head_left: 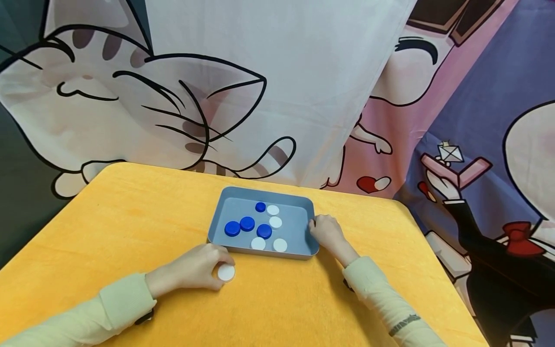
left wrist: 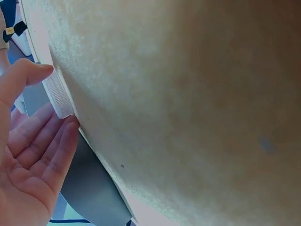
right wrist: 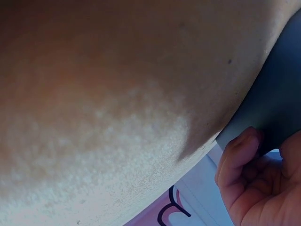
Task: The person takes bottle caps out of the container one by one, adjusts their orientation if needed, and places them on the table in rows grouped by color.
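A white bottle cap (head_left: pixel 226 272) with a ribbed side (left wrist: pixel 59 96) is pinched between the thumb and fingers of my left hand (head_left: pixel 197 267), just in front of the tray's near left corner. The blue-grey shallow tray (head_left: pixel 297 226) lies on the table. My right hand (head_left: pixel 328 232) grips the tray's right rim, its fingers (right wrist: pixel 237 160) curled at the wall in the right wrist view. Inside the tray lie several blue caps, one of them a blue cap (head_left: pixel 247 223) near the middle, and several white caps, among them a white cap (head_left: pixel 280 245) by the near wall.
A yellow cloth (head_left: pixel 143 207) covers the table under the tray and both hands. Behind the table hangs a curtain (head_left: pixel 303 96) printed with a cartoon cat and figures. The table's right edge slopes away beyond my right sleeve (head_left: pixel 381 294).
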A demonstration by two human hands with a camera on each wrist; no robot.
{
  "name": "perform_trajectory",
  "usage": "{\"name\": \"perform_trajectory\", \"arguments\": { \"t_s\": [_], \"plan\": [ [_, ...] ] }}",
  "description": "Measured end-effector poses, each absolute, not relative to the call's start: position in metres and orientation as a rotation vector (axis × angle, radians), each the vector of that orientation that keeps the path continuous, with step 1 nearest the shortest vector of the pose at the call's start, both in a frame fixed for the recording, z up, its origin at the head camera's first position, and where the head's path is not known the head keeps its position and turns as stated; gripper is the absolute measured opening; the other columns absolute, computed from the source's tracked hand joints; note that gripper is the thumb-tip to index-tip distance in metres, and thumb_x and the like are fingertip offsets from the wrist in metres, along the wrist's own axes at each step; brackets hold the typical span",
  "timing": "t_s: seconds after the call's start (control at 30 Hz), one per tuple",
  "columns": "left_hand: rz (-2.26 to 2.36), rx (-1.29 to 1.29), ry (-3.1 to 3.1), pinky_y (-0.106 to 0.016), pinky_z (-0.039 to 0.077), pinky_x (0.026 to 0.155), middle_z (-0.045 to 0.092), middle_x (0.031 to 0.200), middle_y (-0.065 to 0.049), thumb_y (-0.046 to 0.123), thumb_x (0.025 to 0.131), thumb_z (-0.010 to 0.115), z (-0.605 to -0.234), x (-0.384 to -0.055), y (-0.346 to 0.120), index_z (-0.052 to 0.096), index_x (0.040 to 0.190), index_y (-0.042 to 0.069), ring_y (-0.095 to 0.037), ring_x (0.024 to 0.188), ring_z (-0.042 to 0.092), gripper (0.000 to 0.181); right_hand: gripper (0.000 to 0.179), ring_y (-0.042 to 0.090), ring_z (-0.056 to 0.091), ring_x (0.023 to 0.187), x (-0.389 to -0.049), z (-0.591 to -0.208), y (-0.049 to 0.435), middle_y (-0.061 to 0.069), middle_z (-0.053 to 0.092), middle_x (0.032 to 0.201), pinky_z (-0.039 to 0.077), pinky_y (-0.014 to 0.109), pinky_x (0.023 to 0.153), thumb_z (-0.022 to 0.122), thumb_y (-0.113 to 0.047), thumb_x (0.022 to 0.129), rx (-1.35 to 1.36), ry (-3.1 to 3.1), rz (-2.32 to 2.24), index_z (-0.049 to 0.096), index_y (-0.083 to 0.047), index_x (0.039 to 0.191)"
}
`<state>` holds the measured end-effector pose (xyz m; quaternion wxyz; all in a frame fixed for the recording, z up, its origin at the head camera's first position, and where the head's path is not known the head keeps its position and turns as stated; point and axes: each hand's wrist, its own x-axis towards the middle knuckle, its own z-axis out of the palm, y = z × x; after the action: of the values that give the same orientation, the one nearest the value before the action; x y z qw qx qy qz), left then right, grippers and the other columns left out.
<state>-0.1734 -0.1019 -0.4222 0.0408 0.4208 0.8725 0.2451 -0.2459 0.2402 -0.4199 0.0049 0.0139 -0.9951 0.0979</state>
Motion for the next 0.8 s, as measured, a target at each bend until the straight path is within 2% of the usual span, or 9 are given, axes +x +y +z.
{"name": "perform_trajectory", "arguments": {
  "t_s": [0.8],
  "plan": [
    [0.802,1.259,2.657,-0.025,0.054,0.076,0.072,0.098,0.002,0.026,0.077,0.078,-0.4126,-0.1728,-0.1008,0.073,0.102,0.010,-0.007,0.086,0.063,0.031,0.037,0.019,0.051,0.050,-0.2443,-0.4193,0.2395,0.007,0.055,0.057,0.039,0.029,0.048,0.053,-0.019,0.095,0.048,-3.107,0.304,0.057,-0.006,0.061]
  ]
}}
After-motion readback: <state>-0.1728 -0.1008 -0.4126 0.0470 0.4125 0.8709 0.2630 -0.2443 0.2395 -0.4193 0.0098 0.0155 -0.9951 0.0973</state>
